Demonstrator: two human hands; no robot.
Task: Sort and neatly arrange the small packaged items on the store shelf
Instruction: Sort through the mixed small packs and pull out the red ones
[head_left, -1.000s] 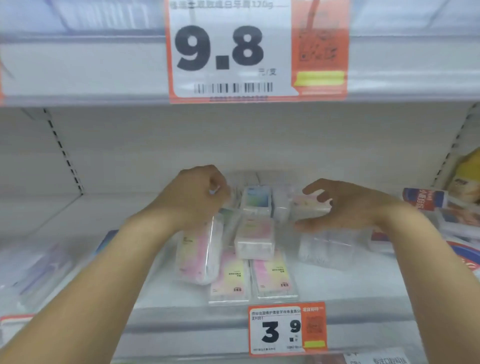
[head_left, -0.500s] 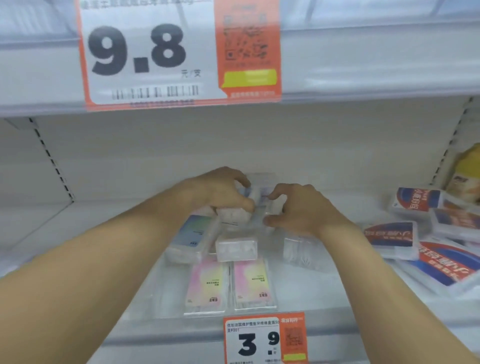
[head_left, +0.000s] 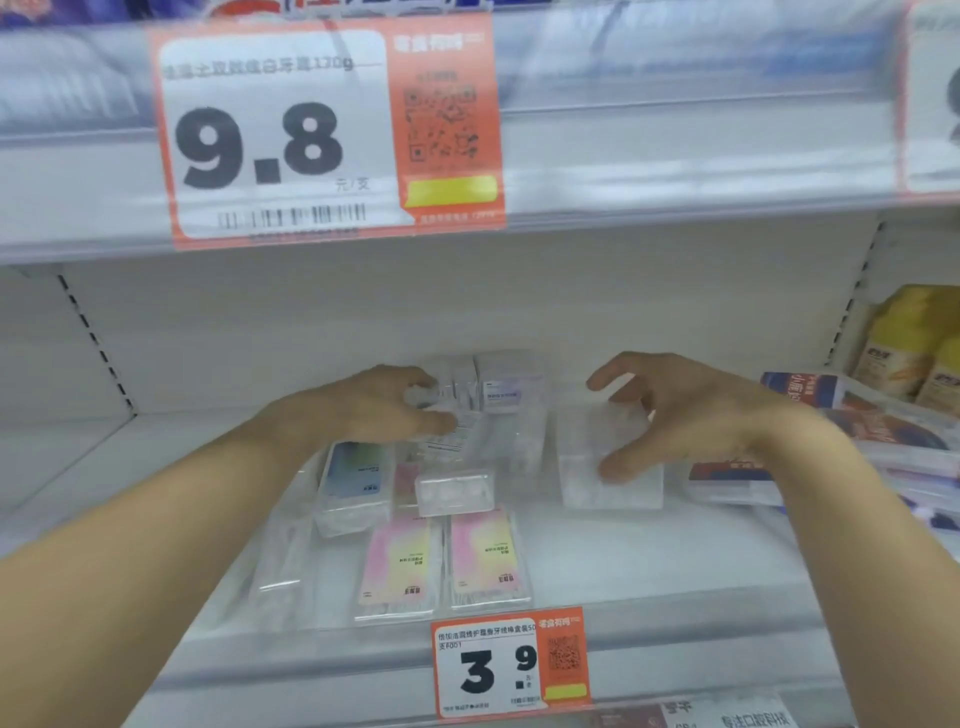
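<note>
Small clear packaged items lie in a cluster on the white shelf (head_left: 649, 561). Two pink-and-yellow packs (head_left: 397, 566) (head_left: 485, 558) lie flat side by side at the front. Behind them are a blue-green pack (head_left: 356, 478) and a small clear box (head_left: 454, 491). A purple-labelled pack (head_left: 506, 389) stands at the back. My left hand (head_left: 374, 410) pinches a clear pack with a barcode label (head_left: 457, 434) in the middle of the cluster. My right hand (head_left: 691, 415) arches with spread fingers over a larger clear box (head_left: 587, 467), its thumb touching the box's front.
Red-and-blue packs (head_left: 857, 431) are piled at the right, with yellow packages (head_left: 914, 348) behind them. An orange 3.9 price tag (head_left: 511, 662) hangs on the shelf's front rail. The upper shelf with a 9.8 tag (head_left: 322, 135) overhangs closely.
My right hand has moved right from the middle of the cluster to the larger clear box and spread its fingers. My left hand stays in the cluster, now pinching the barcode pack.
</note>
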